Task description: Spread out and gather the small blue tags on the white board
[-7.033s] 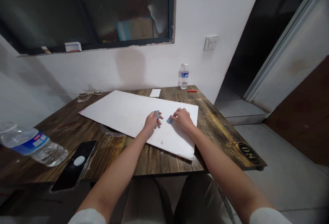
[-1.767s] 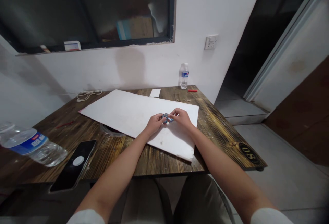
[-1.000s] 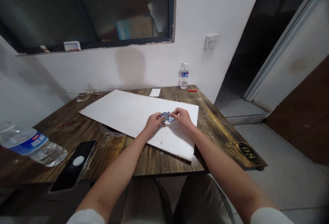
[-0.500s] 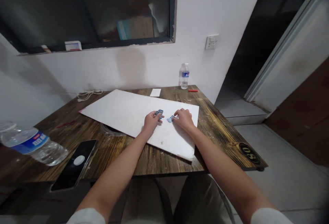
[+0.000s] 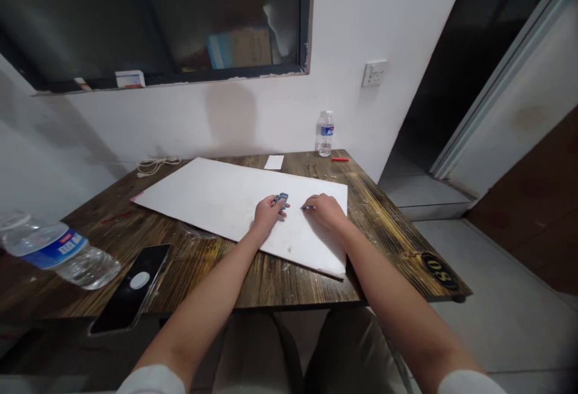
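Observation:
A large white board lies on the dark wooden table. My left hand rests on the board with its fingers closed on a small stack of blue cards. A hand's width to the right, my right hand presses down on the board, pinching another small blue card that lies nearly flat under its fingertips. The two hands are apart, each with its own cards.
A plastic water bottle lies on its side at the near left, beside a black phone. Another bottle stands at the back by the wall, with a red pen and a white slip. A white cable lies at the back left.
The hands held the cards together a second ago; they have since split apart, each taking part of the cards. The right hand's cards have gone down flat onto the board.

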### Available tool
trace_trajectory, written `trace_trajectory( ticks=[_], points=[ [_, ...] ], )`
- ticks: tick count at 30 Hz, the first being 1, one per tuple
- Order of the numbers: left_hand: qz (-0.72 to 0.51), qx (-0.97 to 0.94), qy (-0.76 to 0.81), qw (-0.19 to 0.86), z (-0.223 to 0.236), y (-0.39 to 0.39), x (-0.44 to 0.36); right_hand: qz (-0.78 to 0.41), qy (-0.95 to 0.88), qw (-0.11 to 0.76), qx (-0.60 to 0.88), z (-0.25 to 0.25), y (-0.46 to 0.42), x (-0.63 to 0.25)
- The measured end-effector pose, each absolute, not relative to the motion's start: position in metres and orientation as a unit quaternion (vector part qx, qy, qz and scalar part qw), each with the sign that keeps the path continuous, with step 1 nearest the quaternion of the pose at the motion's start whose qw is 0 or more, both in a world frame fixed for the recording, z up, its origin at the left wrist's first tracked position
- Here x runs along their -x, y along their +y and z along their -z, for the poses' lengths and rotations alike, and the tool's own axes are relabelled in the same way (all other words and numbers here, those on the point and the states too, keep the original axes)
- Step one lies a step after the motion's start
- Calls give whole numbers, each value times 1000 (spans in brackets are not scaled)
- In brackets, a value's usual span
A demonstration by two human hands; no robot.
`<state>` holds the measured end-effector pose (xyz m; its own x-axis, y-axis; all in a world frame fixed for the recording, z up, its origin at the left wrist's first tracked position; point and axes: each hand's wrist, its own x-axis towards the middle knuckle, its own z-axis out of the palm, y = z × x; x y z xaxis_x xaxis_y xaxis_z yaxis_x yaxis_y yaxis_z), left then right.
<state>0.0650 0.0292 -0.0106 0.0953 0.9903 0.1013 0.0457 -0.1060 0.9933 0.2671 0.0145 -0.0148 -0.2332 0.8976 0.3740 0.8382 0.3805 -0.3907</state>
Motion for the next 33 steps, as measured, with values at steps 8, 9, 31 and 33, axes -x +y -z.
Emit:
trace_trajectory(
  ticks=[8,9,31,33],
  points=[
    [-477,-563,463,491,13,31,-65,-71,-773,295,557,21,21,-278],
    [-476,-562,462,494,13,32,-65,-70,-774,292,557,22,22,-279],
    [-394,-664,395,498,5,20,-70,-228,-674,485,508,8,17,-249],
    [-396,-660,402,496,2,20,-70,-244,-665,493,506,7,17,-249]
  ],
)
